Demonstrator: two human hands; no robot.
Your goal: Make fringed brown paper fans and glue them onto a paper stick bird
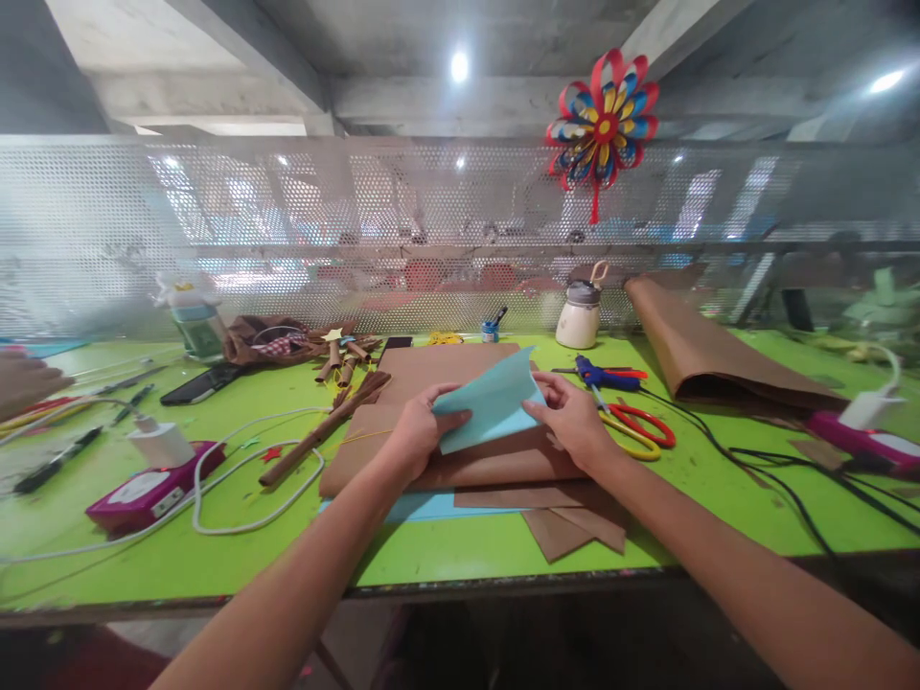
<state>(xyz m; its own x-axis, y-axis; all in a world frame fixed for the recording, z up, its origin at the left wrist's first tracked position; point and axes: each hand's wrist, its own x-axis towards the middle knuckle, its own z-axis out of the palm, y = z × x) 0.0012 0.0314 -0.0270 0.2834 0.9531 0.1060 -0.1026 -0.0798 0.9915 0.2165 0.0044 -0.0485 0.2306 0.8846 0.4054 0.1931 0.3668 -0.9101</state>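
A sheet of light blue paper [493,401] is held up, tilted, above a stack of brown paper [503,462]. My left hand [425,429] pinches its left edge, thumb on the near face and fingers behind. At the right edge, my right hand [564,412] grips the same sheet between thumb and fingers. Beneath the brown stack, more light blue paper [424,508] sticks out toward me, beside brown paper scraps [575,532]. Just right of my right hand lie scissors with red and yellow handles [647,426] and a blue glue gun [608,374].
A purple power strip [154,489] with a white cable and a rolled brown paper stick [323,431] lie at left. Folded brown paper [725,355], black cables and another purple power strip [862,446] occupy the right. A white bottle [579,314] stands behind, before a perforated screen [446,230].
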